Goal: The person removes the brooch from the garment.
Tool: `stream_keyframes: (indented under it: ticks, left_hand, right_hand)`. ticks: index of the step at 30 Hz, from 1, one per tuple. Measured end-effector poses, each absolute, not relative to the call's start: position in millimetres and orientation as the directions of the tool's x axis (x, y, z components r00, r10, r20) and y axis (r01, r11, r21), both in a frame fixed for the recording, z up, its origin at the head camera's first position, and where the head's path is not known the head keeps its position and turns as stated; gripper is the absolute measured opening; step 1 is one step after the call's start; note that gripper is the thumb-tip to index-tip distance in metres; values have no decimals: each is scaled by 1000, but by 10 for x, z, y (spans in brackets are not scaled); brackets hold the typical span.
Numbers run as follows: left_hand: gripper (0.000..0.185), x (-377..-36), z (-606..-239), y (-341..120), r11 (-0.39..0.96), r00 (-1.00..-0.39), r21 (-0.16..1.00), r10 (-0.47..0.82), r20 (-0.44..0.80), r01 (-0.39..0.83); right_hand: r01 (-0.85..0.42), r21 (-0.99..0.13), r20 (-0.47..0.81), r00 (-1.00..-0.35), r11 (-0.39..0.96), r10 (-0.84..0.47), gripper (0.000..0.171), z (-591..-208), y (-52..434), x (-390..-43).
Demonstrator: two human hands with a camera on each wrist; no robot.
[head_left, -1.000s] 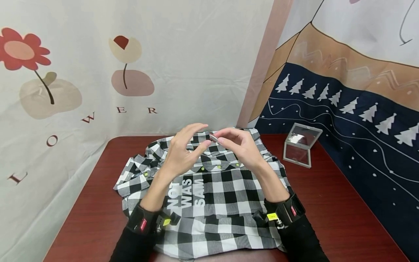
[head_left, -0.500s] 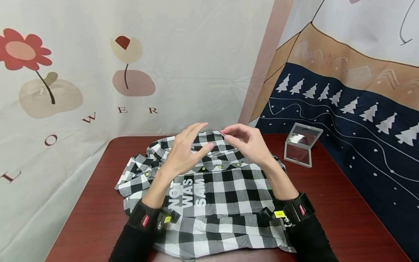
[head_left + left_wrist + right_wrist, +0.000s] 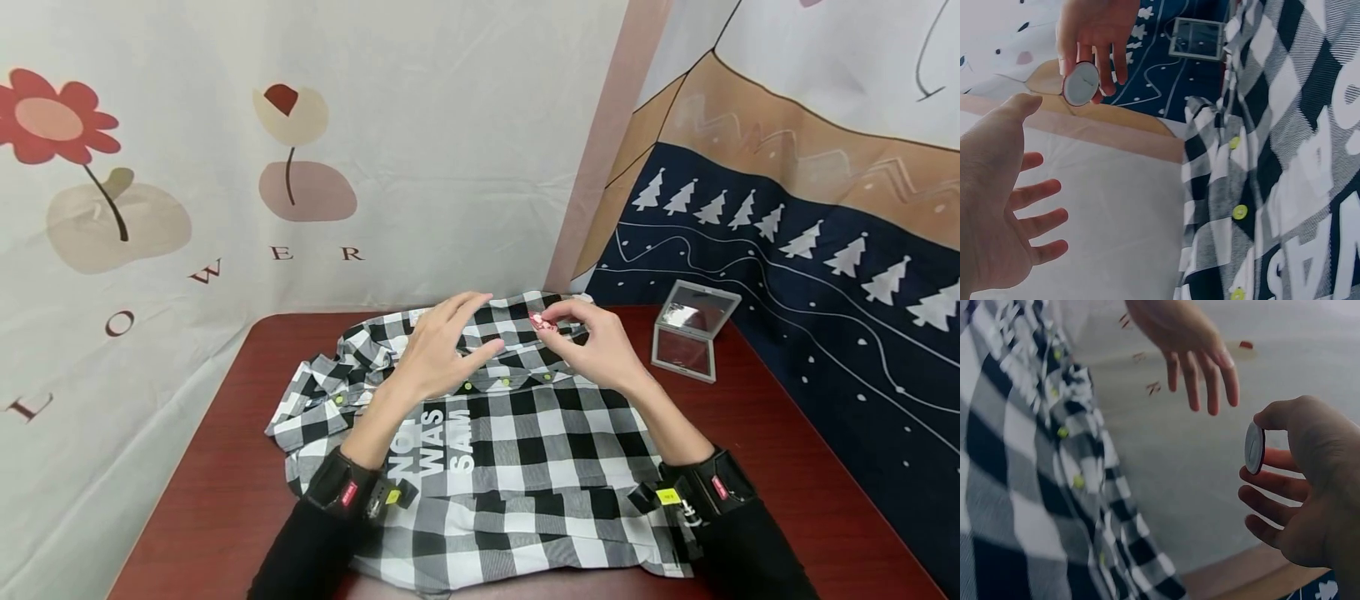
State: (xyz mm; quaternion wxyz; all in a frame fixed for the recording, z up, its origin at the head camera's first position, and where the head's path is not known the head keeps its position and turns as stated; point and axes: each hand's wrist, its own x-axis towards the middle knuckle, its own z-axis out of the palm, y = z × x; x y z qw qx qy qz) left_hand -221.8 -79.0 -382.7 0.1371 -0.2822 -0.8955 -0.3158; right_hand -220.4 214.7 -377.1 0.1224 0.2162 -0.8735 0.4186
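We are looking at a checked shirt (image 3: 510, 450) lying across the lower centre of the red-brown surface (image 3: 780, 467). Above its collar, our left hand (image 3: 442, 350) is hovering with fingers spread, released, while our right hand (image 3: 592, 342) is pinching a small round disc (image 3: 542, 322). At right, farther back, a mirror case (image 3: 693, 329) is standing open.

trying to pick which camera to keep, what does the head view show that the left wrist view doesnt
Only the head view shows the red-brown table, the flower curtain, both wrist bands and the whole shirt.

Only the left wrist view shows the flat silvery face of the round disc.

Both show the checked shirt with yellow-green buttons, the mirror case, the open left hand, and the right hand pinching the disc.
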Motion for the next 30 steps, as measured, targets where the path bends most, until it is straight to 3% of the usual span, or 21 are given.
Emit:
stream_keyframes:
  ticks: [9, 30]
  left_hand:
    - [76, -2250, -3966, -622, 663, -820, 483, 468, 329, 572]
    - [76, -2314, -4084, 7, 658, -764, 397, 601, 234, 639]
  right_hand:
    - [-443, -625, 398, -889, 643, -226, 26, -3973, 2393, -2219]
    - [-387, -513, 413, -894, 766, -175, 27, -4271, 2988, -2223]
